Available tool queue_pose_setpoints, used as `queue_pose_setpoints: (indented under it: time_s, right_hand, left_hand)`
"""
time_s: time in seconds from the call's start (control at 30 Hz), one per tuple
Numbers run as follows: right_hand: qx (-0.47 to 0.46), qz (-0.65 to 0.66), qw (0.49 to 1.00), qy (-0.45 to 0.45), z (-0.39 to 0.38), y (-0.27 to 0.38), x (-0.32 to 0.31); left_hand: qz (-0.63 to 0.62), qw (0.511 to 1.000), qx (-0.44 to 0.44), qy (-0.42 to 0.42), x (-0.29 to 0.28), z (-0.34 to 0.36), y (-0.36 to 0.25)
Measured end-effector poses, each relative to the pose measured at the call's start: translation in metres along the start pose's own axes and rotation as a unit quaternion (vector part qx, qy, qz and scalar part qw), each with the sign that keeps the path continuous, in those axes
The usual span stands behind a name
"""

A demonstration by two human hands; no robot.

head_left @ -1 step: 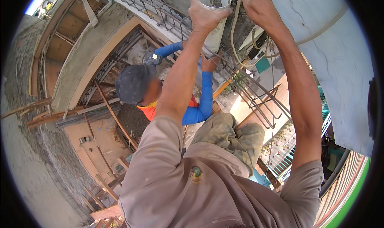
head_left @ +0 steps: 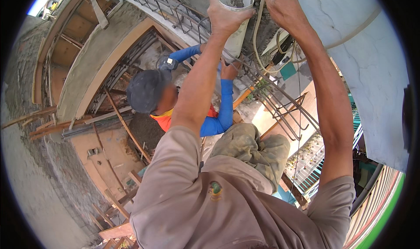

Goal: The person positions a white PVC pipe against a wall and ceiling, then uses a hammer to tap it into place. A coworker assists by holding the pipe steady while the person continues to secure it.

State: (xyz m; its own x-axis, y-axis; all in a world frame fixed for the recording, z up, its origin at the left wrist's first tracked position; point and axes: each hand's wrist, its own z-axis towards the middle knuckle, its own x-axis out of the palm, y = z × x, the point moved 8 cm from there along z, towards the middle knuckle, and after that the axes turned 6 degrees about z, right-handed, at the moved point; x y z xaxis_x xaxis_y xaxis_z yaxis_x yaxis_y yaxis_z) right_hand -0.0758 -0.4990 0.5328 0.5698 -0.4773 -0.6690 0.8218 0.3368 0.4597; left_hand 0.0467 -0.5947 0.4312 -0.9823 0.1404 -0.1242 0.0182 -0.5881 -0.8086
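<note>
My left hand (head_left: 226, 18) is wrapped round the upper end of a white plastic pipe (head_left: 237, 41), just below its open rim. Grey residue coats the inside of the pipe, which leans against a rough cement surface. Lower down, a co-worker's hand (head_left: 229, 69) in a blue sleeve touches the pipe's bottom end. At the top edge my right hand (head_left: 282, 7) is closed, its fingertips partly cut off by the picture. A thin pale hose (head_left: 257, 28) runs up to its thumb and fingers and hangs in loops below.
Steel rebar cages (head_left: 280, 102) stick out below the pipe. The co-worker, in a dark cap (head_left: 146, 91), is close beneath my left arm. Wooden props (head_left: 124, 124) and a curved concrete edge (head_left: 83, 78) lie left. A pale cracked wall (head_left: 354, 69) stands right.
</note>
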Motion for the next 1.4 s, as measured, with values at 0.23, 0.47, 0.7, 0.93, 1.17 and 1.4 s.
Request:
queue_pose_setpoints:
  time_s: [0.23, 0.47, 0.7, 0.93, 1.17, 1.4]
  right_hand:
    - [-0.026, 0.000, 1.000, -0.002, 0.011, 0.020, -0.012]
    - [0.003, -0.027, 0.993, 0.119, 0.016, -0.003, 0.018]
    - [-0.126, -0.066, 0.989, 0.051, 0.010, 0.010, 0.013]
    - [0.228, -0.037, 0.973, 0.008, 0.008, -0.039, -0.004]
    - [-0.038, -0.014, 0.999, -0.020, 0.016, -0.001, -0.009]
    - [-0.071, -0.060, 0.996, -0.010, 0.009, -0.016, 0.011]
  left_hand:
    - [0.055, 0.998, 0.009, 0.009, -0.002, -0.001, -0.003]
    - [0.075, 0.997, -0.015, 0.011, 0.002, 0.003, 0.015]
    - [0.062, 0.998, -0.003, -0.008, -0.001, 0.000, 0.006]
    - [0.071, 0.997, -0.024, 0.000, 0.001, -0.001, 0.009]
    - [0.050, 0.999, -0.006, 0.003, 0.008, 0.001, 0.025]
    - [0.055, 0.998, 0.002, 0.001, 0.008, -0.002, 0.027]
